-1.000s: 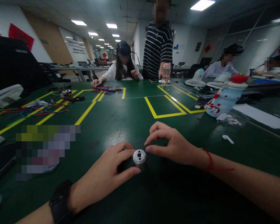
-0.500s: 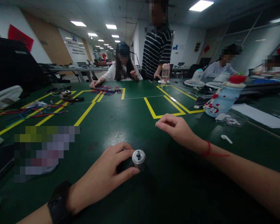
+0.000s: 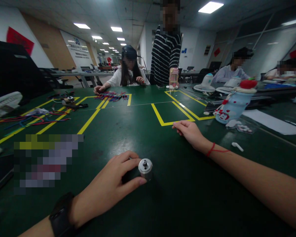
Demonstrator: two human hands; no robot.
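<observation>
Metal cylinder, one, upright on the green table, end face up, dark fitting at its centre. Left hand: thumb and fingers closed around its side. Right hand: fingers curled, near the yellow tape; from where I stand, whether they pinch anything I cannot tell. Handling, in my judgement: low, even left grip; cylinder square to the surface; work straight down on the centre.

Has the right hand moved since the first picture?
Yes. The right hand has moved forward and to the right, away from the metal cylinder and closer to the yellow tape outline.
</observation>
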